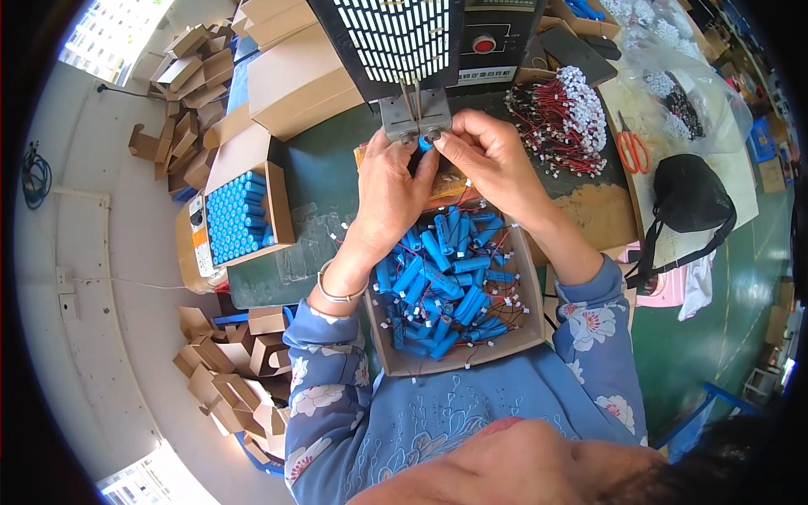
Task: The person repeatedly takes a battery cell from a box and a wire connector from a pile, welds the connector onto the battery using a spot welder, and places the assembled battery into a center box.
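Both my hands are raised to the head of a black spot welder [417, 114], just below its two metal rods. A blue cylindrical battery cell [425, 145] shows only its end between my fingers. My left hand [390, 187] is closed around it, thumb along its side. My right hand [498, 164] pinches with thumb and forefinger at the cell's right, under the metal block; what it grips there is hidden. Close below the hands, a cardboard tray [530, 316] holds many blue cells with thin wires and white connectors.
Left on the green table [252, 290] stands an open carton [280, 202] of upright blue cells. Red-and-black wire leads with white plugs [568, 118] lie to the right, beyond them orange-handled scissors [632, 150] and a black bag [692, 194]. Folded cartons [236, 379] are piled at the left.
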`<action>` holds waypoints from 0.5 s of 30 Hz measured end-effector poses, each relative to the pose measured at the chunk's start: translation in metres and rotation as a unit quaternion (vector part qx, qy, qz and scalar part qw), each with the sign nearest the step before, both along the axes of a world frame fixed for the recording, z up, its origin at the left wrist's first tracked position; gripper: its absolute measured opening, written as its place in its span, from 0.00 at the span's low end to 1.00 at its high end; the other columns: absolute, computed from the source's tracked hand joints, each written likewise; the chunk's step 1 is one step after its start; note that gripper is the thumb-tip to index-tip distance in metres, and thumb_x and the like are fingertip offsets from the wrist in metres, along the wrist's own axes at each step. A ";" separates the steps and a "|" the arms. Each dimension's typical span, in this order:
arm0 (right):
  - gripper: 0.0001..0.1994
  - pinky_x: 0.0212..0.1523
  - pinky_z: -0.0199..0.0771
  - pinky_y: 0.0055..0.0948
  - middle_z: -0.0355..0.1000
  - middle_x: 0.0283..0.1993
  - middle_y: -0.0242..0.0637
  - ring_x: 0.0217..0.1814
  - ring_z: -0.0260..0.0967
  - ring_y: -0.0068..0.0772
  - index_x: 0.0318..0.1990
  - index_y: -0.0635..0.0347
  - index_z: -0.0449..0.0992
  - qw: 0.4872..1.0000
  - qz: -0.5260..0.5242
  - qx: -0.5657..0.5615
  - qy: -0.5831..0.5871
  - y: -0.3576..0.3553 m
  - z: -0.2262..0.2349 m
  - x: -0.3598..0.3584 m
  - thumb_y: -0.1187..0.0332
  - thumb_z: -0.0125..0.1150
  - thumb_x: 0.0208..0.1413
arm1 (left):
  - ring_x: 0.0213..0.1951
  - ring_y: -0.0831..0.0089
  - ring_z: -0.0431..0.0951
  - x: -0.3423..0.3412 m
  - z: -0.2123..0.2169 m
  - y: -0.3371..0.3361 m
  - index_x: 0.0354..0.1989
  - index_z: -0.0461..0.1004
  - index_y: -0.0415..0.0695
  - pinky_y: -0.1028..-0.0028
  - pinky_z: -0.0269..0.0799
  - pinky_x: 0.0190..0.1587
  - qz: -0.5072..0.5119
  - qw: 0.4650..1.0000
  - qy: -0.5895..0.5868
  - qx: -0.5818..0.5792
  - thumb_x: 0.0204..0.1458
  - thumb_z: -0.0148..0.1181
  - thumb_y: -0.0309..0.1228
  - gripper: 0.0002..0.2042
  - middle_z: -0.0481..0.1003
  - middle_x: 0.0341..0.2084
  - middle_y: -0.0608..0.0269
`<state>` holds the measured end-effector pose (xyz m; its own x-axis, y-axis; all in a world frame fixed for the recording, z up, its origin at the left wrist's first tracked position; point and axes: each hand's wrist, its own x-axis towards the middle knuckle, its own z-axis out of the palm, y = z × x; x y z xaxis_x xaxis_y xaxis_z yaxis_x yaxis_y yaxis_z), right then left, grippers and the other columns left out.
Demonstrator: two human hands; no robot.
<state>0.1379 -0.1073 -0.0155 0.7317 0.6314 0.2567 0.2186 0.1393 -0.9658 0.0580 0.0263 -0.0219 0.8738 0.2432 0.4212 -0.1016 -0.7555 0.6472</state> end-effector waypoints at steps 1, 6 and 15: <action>0.08 0.23 0.60 0.18 0.66 0.21 0.29 0.24 0.57 0.11 0.30 0.67 0.71 1.000 -0.017 -0.012 -0.009 0.002 0.001 -0.002 0.70 0.58 0.56 | 0.40 0.51 0.73 -0.001 0.000 0.000 0.35 0.77 0.39 0.62 0.68 0.43 0.003 1.000 -0.008 -0.001 0.45 0.60 0.24 0.08 0.74 0.36 0.50; 0.07 0.25 0.65 0.21 0.70 0.22 0.35 0.25 0.63 0.13 0.31 0.69 0.72 0.999 -0.027 -0.021 -0.012 0.011 -0.001 -0.002 0.72 0.58 0.53 | 0.41 0.50 0.73 0.000 -0.001 0.002 0.35 0.76 0.37 0.61 0.68 0.44 -0.004 1.000 -0.011 -0.020 0.46 0.59 0.23 0.08 0.73 0.37 0.49; 0.06 0.27 0.67 0.21 0.72 0.24 0.35 0.26 0.64 0.14 0.32 0.69 0.72 1.000 -0.016 -0.007 -0.006 0.012 0.001 0.005 0.73 0.57 0.51 | 0.41 0.50 0.73 0.006 0.000 0.003 0.36 0.76 0.38 0.62 0.69 0.45 -0.014 0.999 -0.021 0.032 0.46 0.58 0.23 0.08 0.74 0.37 0.49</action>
